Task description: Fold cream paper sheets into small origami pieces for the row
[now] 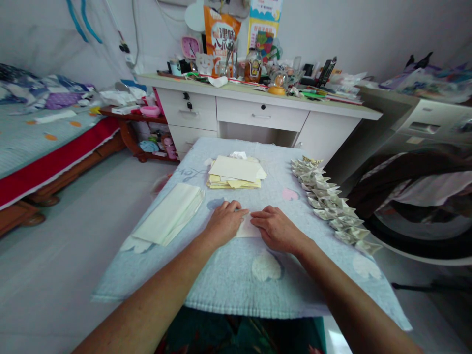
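On tbl (224, 280), ppr (248, 229) under hands (225, 224)

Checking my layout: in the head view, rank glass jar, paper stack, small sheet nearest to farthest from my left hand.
1. Small sheet, just right of the left hand.
2. Paper stack, farther ahead.
3. Glass jar, beyond, on the desk.

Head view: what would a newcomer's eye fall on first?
Likely the row of folded paper pieces along the blue cloth's right side. Then the left hand and right hand at a pale sheet in the middle, and the orange bag at the back of the desk.
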The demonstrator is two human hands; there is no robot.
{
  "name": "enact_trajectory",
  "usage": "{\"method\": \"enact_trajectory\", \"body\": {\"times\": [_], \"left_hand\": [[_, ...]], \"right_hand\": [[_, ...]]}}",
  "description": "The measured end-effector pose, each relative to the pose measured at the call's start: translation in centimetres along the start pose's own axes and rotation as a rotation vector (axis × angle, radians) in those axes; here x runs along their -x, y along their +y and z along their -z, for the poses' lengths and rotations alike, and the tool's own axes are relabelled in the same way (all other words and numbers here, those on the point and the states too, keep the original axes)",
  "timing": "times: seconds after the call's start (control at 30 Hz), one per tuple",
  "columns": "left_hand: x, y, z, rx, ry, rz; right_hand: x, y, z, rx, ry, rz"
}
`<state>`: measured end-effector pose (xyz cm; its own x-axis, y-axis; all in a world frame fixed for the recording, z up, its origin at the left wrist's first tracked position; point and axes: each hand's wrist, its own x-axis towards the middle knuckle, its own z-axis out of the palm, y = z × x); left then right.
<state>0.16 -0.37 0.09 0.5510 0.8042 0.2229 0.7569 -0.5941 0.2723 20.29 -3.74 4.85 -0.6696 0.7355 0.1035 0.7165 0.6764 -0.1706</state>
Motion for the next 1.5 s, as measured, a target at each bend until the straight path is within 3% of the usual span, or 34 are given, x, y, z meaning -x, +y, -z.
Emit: {"method": "enact_trajectory", "body": {"times": [0.6,0.77,0.87,1.07,1.23,1.5], "left_hand": [[0.1,-0.2,-0.1,-0.024,-0.014,-0.015],[0.1,-0.2,-0.1,-0.024,-0.009,-0.02],[0.1,-0.1,-0.1,-0.014,-0.001,-0.025],[0.0,0.0,-0.1,-0.01,0.014,-0.02],[0.0,-0.2,0.2,0.057,0.031,-0.037],[0.6,-0.9,1.3,0.272,-0.004,-0.082]], "right_hand": [[5.8,-0.4,-0.1,-0.014,-0.004,-0.071],[4.4,-0.5,1.4,-0.05,-0.05,-0.076],[2.3,-0.8,1.6,-0.051,-0.002,-0.094],[-1.1,-0.9,-0.7,-0.076,0.091,-0.127],[-1.1,-0.1,-2.5,-0.172,0.147,-0.068],[-0.7,0.0,-3.0,-0.211,0.191,-0.048]]}}
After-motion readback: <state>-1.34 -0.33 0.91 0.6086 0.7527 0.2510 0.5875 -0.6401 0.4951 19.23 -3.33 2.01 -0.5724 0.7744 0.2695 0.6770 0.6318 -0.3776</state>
